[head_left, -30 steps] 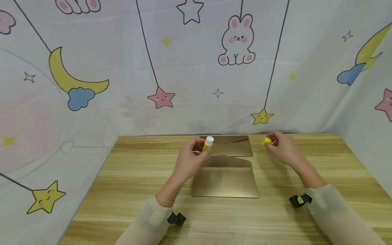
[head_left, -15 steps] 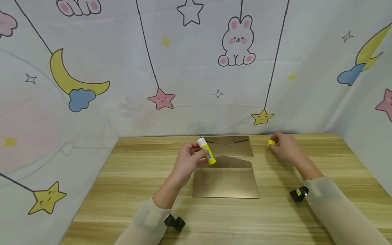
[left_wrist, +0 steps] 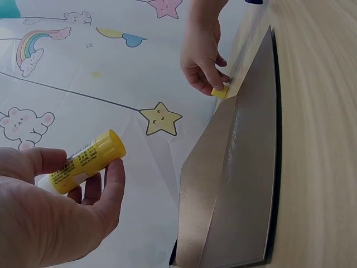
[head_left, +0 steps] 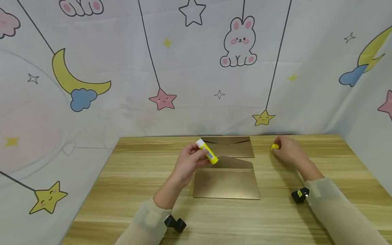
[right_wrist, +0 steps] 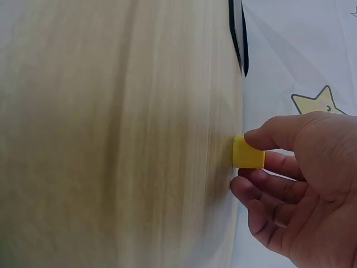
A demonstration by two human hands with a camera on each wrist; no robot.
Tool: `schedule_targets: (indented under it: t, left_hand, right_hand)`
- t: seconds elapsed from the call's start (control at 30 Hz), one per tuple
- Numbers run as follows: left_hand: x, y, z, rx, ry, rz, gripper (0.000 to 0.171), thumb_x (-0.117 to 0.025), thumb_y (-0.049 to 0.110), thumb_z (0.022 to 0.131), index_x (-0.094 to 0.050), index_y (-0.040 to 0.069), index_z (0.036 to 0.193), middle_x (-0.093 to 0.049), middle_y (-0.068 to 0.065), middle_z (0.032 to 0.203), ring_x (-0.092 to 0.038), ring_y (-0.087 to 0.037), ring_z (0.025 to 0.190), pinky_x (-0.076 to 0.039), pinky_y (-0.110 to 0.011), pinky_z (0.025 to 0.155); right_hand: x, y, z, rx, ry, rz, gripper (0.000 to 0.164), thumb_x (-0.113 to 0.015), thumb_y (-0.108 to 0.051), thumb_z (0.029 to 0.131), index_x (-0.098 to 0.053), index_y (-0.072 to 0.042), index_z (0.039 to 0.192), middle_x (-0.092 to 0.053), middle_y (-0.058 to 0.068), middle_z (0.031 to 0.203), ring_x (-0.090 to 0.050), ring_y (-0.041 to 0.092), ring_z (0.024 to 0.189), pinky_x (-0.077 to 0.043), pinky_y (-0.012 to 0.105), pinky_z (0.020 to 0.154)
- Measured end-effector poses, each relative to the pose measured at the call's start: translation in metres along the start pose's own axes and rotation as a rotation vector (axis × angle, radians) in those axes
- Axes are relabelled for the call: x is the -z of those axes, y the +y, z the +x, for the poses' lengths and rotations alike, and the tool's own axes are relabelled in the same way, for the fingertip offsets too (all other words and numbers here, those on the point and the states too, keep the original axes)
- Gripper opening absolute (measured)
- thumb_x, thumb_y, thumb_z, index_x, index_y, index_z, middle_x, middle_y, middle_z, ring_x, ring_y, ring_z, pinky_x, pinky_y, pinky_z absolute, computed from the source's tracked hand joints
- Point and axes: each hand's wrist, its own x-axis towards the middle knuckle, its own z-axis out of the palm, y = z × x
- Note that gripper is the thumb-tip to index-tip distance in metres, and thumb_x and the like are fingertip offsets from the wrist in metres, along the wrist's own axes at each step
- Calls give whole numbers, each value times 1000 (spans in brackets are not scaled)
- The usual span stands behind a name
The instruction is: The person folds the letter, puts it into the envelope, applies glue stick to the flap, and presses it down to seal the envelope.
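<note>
My left hand [head_left: 187, 162] grips a yellow glue stick [head_left: 210, 155] with a white end, tilted, above the flap of the nearer envelope. In the left wrist view the glue stick [left_wrist: 89, 162] lies between thumb and fingers, its yellow end pointing away from the palm. At the back right, my right hand [head_left: 288, 149] pinches the small yellow cap [head_left: 274, 147]. The right wrist view has this cap [right_wrist: 247, 153] right at the tabletop, between thumb and fingertips. A bronze envelope [head_left: 226, 183] lies with its flap raised toward the back.
Behind it lies a second bronze envelope [head_left: 232, 150] with its flap folded down. Both rest on a wood-grain table [head_left: 134, 190]. A white cloth backdrop [head_left: 196, 68] with cartoon prints stands along the table's back edge and sides.
The glue stick has turned in my left hand, its yellow end now swung down to the right. My right hand has moved slightly right and lowered the cap to the table.
</note>
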Motion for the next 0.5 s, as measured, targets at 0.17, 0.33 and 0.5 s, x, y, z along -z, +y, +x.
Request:
schedule_targets:
  t: [0.17,0.33,0.5]
  left_hand:
    - [0,0,0,6,-3,-28,25,-65,0,99,-55,-7,121,-67,-16,109,-73,-23,92,-63,-39,86]
    - [1,-2,1,4,1,-42,27,-65,2,100,-54,-8,123,-67,-15,109,-73,-23,93,-62,-44,90]
    - [0,-1,2,10,22,-69,30,-66,4,101,-53,-8,126,-66,-16,110,-73,-24,95,-60,-49,95]
  right_hand:
    - [0,-1,-1,-4,-7,24,50,-67,-12,96,-52,18,133,-62,37,120,-62,50,109,-50,64,94]
    - [3,-9,-5,-20,10,60,66,-67,-17,99,-38,19,146,-52,43,134,-53,58,124,-45,69,103]
    - [11,-37,-14,-2,47,97,72,-66,-29,104,-36,15,152,-52,37,139,-55,54,123,-48,66,99]
